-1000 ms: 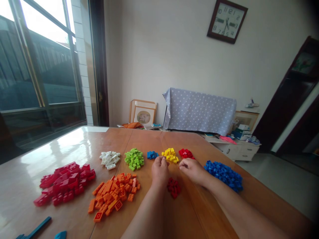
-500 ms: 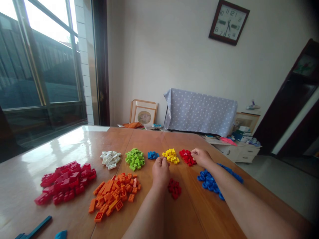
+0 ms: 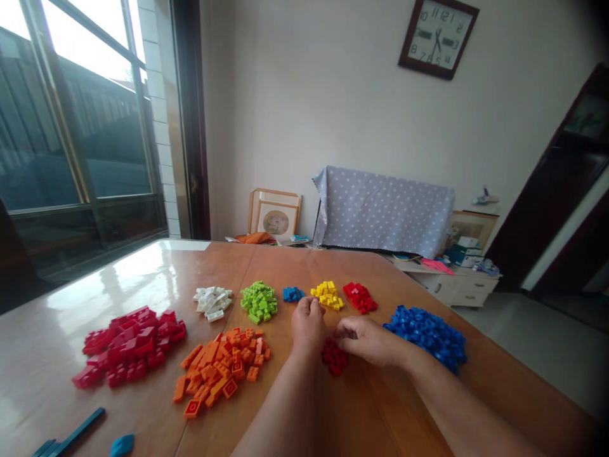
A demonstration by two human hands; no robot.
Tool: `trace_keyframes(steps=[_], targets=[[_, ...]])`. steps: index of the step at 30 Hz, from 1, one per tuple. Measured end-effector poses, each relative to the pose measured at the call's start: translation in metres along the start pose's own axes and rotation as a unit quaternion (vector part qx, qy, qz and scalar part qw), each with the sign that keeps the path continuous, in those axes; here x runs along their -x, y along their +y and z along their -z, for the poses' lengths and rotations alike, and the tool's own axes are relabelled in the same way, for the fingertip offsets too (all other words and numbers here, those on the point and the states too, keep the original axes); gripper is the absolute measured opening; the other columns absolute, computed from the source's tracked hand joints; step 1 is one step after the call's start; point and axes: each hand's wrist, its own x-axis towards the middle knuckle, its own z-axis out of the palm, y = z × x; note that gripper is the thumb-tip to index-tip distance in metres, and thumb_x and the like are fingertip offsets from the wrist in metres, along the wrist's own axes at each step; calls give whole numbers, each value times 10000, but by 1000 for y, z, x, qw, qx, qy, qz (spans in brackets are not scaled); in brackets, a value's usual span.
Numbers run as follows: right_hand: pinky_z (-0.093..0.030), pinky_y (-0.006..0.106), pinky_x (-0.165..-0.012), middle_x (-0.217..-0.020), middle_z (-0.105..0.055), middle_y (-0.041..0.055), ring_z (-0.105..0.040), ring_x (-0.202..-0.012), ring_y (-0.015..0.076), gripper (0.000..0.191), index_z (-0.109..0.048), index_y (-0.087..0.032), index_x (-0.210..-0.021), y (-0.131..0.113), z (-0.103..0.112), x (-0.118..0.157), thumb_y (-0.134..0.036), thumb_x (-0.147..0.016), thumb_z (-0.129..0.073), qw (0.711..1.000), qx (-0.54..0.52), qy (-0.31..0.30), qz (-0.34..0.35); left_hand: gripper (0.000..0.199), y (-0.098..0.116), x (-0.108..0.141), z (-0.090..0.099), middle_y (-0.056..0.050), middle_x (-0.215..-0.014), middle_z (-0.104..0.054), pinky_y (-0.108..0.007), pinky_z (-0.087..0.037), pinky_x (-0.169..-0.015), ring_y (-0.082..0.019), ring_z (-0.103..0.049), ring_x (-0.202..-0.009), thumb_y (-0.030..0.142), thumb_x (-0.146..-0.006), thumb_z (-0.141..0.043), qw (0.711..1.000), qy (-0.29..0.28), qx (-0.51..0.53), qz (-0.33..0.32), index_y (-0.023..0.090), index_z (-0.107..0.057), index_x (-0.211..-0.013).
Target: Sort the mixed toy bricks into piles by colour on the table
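My left hand [image 3: 308,322] is closed in a pinch just in front of the yellow bricks [image 3: 327,296]; whatever lies between its fingertips is hidden. With its fingers curled, my right hand [image 3: 362,337] hovers at the upper right edge of a small dark red brick pile [image 3: 335,358]. I cannot make out anything inside those fingers. Beyond the right hand lies a bright red brick pile [image 3: 360,298], apart from it. A small blue brick heap [image 3: 293,294] sits past the left hand's fingertips.
On the wooden table [image 3: 266,419] lie white bricks [image 3: 212,302], lime green bricks [image 3: 259,302], orange bricks [image 3: 219,368], crimson bricks [image 3: 133,344] and a large blue pile [image 3: 428,336]. Teal pieces [image 3: 122,445] rest at the front left. A cloth-covered object [image 3: 385,209] stands behind the table.
My right hand has moved left and nearer, from the bright red pile to the dark red one, uncovering the large blue pile. My left hand stays nearly in place.
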Motion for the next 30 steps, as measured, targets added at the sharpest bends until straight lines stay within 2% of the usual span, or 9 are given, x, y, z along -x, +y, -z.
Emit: trace_keyframes(steps=[3, 7, 13, 20, 26, 30], targets=[[-409, 219, -589, -744, -644, -5, -566, -680, 138, 106, -671, -174, -863, 3, 0, 1, -231, -783, -629, 1000, 15, -22, 3, 243, 1, 1, 0, -43, -706, -674, -244, -400, -580, -166, -591, -641, 384, -851, -507, 1000, 2, -3, 2, 178, -636, -859], [-385, 213, -577, -714, -625, -9, -536, -655, 125, 84, -664, -170, -841, 13, 3, 1, -216, -786, -619, 999, 24, -9, -22, 241, -1, -1, 0, -49, -713, -675, -247, -419, -609, -177, -617, -685, 378, -848, -510, 1000, -3, -2, -5, 171, -633, -850], [-338, 203, -517, -712, -589, -18, -477, -581, 100, 167, -646, -175, -953, 17, 7, 5, -183, -812, -558, 997, -26, -9, -78, 238, -8, -4, -1, -51, -727, -686, -245, -425, -615, -178, -624, -698, 377, -857, -503, 1000, -4, -10, -5, 178, -634, -863], [-372, 207, -559, -733, -607, -16, -527, -662, 123, 184, -642, -176, -941, 18, 6, 9, -220, -764, -664, 999, -15, -22, -41, 235, -6, -2, -1, -48, -722, -682, -242, -421, -605, -176, -629, -695, 377, -862, -499, 1000, -8, -5, -7, 182, -629, -858], [-365, 196, -549, -734, -624, -14, -533, -651, 116, 189, -649, -170, -908, 21, 8, 8, -133, -729, -603, 999, 14, -12, -40, 243, -5, -3, 0, -61, -741, -695, -250, -431, -631, -185, -643, -719, 369, -856, -503, 1000, -6, -10, -5, 173, -644, -883], [-350, 190, -519, -693, -614, -19, -516, -602, 104, 190, -662, -173, -919, 17, 9, 9, -163, -753, -570, 998, -1, -4, -65, 251, -7, -4, -1, -64, -754, -704, -255, -439, -641, -188, -645, -724, 375, -855, -505, 1000, -6, -16, -3, 174, -651, -889]])
